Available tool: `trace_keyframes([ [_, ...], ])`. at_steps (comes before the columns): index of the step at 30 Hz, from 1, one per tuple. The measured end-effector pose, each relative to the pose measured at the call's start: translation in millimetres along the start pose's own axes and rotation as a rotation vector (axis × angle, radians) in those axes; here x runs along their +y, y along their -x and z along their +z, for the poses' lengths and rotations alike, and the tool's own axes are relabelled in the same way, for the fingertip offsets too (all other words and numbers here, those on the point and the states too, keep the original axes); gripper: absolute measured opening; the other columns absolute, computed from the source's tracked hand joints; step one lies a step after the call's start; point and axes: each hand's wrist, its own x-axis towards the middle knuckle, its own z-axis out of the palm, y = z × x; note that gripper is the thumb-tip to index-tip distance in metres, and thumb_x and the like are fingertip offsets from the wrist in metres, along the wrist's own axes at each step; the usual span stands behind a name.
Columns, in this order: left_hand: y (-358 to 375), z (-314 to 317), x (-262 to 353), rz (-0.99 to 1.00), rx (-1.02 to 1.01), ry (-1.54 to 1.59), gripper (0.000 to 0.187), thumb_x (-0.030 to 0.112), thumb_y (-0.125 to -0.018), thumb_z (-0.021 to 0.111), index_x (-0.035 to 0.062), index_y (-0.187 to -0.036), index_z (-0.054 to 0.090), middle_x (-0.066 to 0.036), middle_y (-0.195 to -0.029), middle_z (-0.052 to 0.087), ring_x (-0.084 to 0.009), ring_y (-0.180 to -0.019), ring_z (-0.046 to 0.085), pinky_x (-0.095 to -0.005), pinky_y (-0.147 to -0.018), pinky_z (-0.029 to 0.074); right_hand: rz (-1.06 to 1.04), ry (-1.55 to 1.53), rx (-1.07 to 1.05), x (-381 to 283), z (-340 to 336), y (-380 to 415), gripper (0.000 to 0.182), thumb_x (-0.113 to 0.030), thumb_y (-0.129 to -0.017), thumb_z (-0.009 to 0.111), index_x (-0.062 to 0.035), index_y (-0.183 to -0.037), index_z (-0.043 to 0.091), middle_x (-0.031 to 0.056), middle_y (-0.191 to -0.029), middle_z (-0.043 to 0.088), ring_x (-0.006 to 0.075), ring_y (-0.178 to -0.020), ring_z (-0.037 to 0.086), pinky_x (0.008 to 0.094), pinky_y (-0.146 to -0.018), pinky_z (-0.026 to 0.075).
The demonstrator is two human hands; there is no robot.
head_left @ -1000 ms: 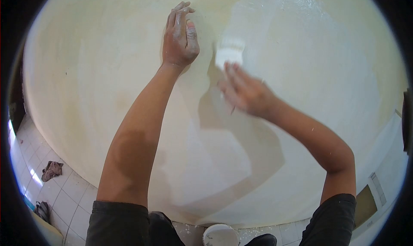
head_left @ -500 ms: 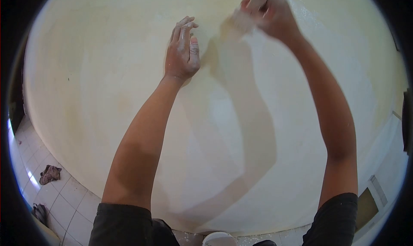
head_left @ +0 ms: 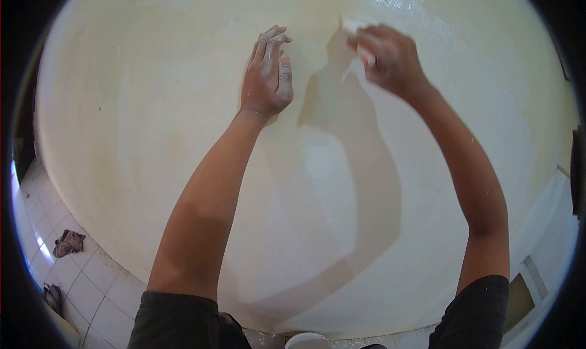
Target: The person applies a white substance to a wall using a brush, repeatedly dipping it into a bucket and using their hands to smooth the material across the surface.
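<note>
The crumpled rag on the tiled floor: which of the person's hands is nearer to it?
Left. The left hand lies flat on the wall, up and right of the rag. The right hand, holding a brush, is farther right.

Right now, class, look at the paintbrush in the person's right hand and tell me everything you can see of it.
The paintbrush is mostly hidden inside the right hand, which grips it closed. Only a pale, white-coated end shows above the fingers, with a small whitish part below them. It is pressed against the cream wall, beside a glossy, wet-looking white patch. Its shadow falls on the wall just to its left. Bristles and handle cannot be told apart.
</note>
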Motion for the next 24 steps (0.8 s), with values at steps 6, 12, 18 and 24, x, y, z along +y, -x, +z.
trace_keyframes([
  [6,0.1,-0.6,0.3,0.046,-0.019,-0.036,0.033,0.012,-0.097,0.040,0.0003,-0.125,0.052,-0.021,-0.139,0.053,-0.0407,-0.136,0.046,-0.0483,-0.112,0.040,0.082,-0.580,-0.174,-95.9,-25.0,57.2,0.032,-0.001,-0.062,0.071,-0.0119,-0.091,0.066,0.0064,-0.085,0.064,0.0287,-0.080,0.064,0.0399,-0.064,0.053],
  [12,-0.3,-0.5,1.8,0.065,-0.060,-0.058,0.034,0.011,-0.096,0.040,-0.0010,-0.126,0.052,-0.021,-0.139,0.053,-0.0403,-0.136,0.046,-0.0480,-0.112,0.040,0.306,-0.914,-0.186,-69.7,-27.1,49.3,0.014,-0.004,-0.076,0.081,-0.0052,-0.077,0.067,0.0061,-0.078,0.070,0.0120,-0.068,0.064,0.0285,-0.062,0.051],
  [18,0.7,1.5,-1.7,0.076,-0.064,-0.082,0.036,0.013,-0.097,0.038,-0.0013,-0.127,0.052,-0.020,-0.139,0.053,-0.0400,-0.136,0.046,-0.0483,-0.112,0.040,0.445,-0.270,0.104,73.3,-26.7,-23.9,0.005,-0.002,-0.086,0.066,-0.0030,-0.089,0.070,0.0058,-0.081,0.074,0.0146,-0.073,0.069,0.0308,-0.068,0.053],
  [24,0.7,3.3,-2.3,0.112,-0.074,-0.099,0.035,0.014,-0.097,0.038,-0.0015,-0.125,0.053,-0.019,-0.138,0.053,-0.0395,-0.136,0.046,-0.0488,-0.113,0.040,-0.002,0.294,0.111,118.8,-33.4,-48.3,0.012,0.001,-0.084,0.068,-0.0041,-0.073,0.068,0.0067,-0.071,0.072,0.0127,-0.061,0.064,0.0292,-0.054,0.050],
])
